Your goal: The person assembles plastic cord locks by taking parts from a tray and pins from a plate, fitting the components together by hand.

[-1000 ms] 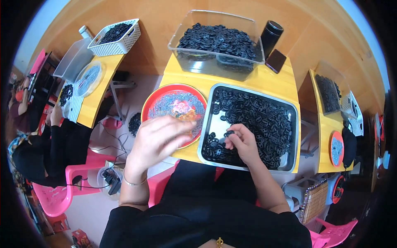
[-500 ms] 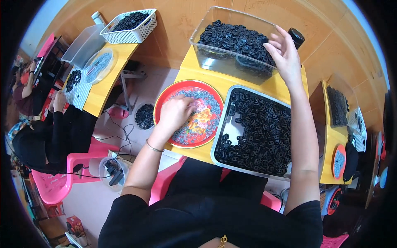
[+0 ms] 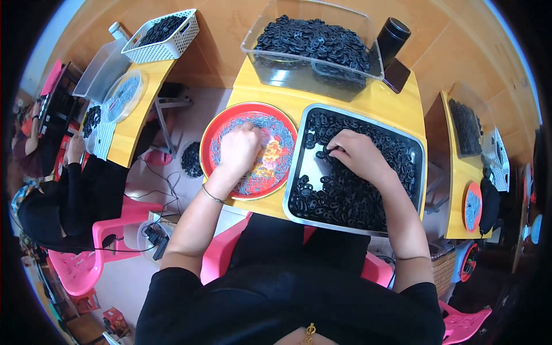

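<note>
My left hand rests over a round red tray with a floral middle. Small grey metal pins, perhaps screws, are scattered on it. The fingers are curled together, and whatever is in them is hidden. Over a rectangular metal tray heaped with black oval two-holed pieces, my right hand is closed in a pinch. A dark piece seems to sit between its thumb and forefinger, with the fingertips above the tray's left half.
A clear plastic bin full of black pieces stands behind the trays. Beside it are a black canister and a dark flat phone-like object. Another person sits at a table on the left. A further yellow table stands right.
My right hand has come down from the clear bin's right edge to the metal tray and closed. The left hand remains over the red tray, fingers more tightly curled. The view has shifted slightly.
</note>
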{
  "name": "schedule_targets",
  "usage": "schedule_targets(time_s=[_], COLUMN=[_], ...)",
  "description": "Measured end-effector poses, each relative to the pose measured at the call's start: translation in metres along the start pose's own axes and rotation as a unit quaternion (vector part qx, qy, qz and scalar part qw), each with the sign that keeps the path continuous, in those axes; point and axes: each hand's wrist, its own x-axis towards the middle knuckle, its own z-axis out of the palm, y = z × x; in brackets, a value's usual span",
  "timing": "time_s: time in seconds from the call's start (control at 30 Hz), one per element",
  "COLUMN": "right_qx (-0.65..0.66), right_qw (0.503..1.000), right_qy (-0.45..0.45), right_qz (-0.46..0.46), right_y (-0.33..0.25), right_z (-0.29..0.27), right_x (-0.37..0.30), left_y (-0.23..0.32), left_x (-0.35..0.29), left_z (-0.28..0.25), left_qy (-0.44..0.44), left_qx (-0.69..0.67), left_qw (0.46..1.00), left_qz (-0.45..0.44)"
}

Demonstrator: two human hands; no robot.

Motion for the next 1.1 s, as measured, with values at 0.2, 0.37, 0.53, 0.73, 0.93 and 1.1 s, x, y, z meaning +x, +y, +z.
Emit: schedule_targets(time_s=[0.2, 0.37, 0.53, 0.73, 0.93, 1.1], right_qx=[-0.141, -0.196, -0.18, 0.108, 0.238, -0.042], right_qw=[0.986, 0.977, 0.982, 0.982, 0.941, 0.992], right_qy=[-0.039, -0.045, -0.032, 0.052, 0.095, 0.096], right_qz=[0.077, 0.077, 0.046, 0.146, 0.22, 0.064], right_y=[-0.005, -0.009, 0.001, -0.012, -0.017, -0.015], right_z=[0.018, 0.028, 0.034, 0.023, 0.02, 0.031], right_x=[-0.011, -0.011, -0.015, -0.031, -0.044, -0.036], left_y=[0.018, 0.042, 0.064, 0.074, 0.076, 0.077], left_x=[-0.001, -0.015, -0.02, -0.026, -0.028, -0.026], left_z=[-0.024, -0.021, -0.02, -0.024, -0.02, -0.02], left_qy=[0.006, -0.002, -0.023, -0.07, -0.074, -0.075], left_qx=[-0.223, -0.491, -0.672, -0.77, -0.767, -0.746], left_qw=[0.973, 0.863, 0.731, 0.617, 0.618, 0.639], left_qz=[-0.059, -0.118, -0.121, -0.146, -0.157, -0.174])
